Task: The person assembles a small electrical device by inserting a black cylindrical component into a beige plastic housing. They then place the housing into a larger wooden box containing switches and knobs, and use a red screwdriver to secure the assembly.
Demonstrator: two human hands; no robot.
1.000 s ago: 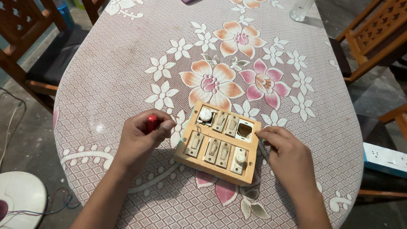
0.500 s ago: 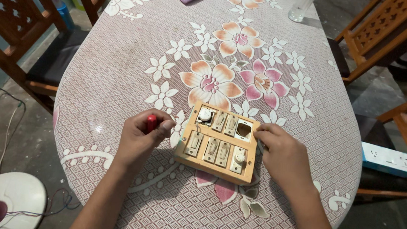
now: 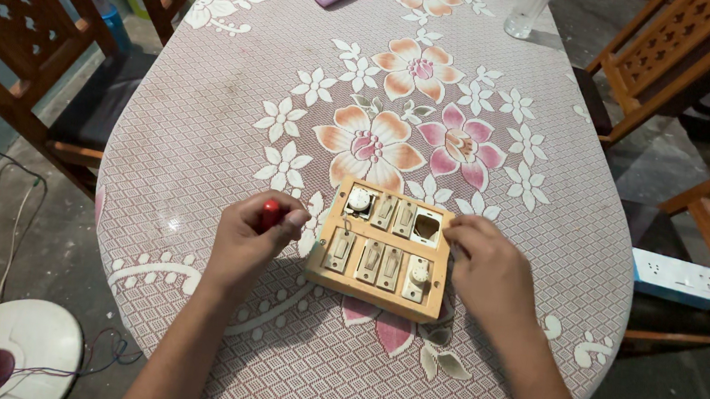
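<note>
Clenched in the left hand [image 3: 249,237] is a red-handled tool [image 3: 270,214], its working end hidden by the fingers, while the right hand [image 3: 487,269] is pressed against the right edge of the wooden switch board [image 3: 383,247], steadying it without closing around it. That board is laid flat on the flowered tablecloth [image 3: 207,116], near the table's front edge. One square slot [image 3: 426,227] at its far right is seen empty, the other switches and knobs seated; little progress can be judged beyond that.
</note>
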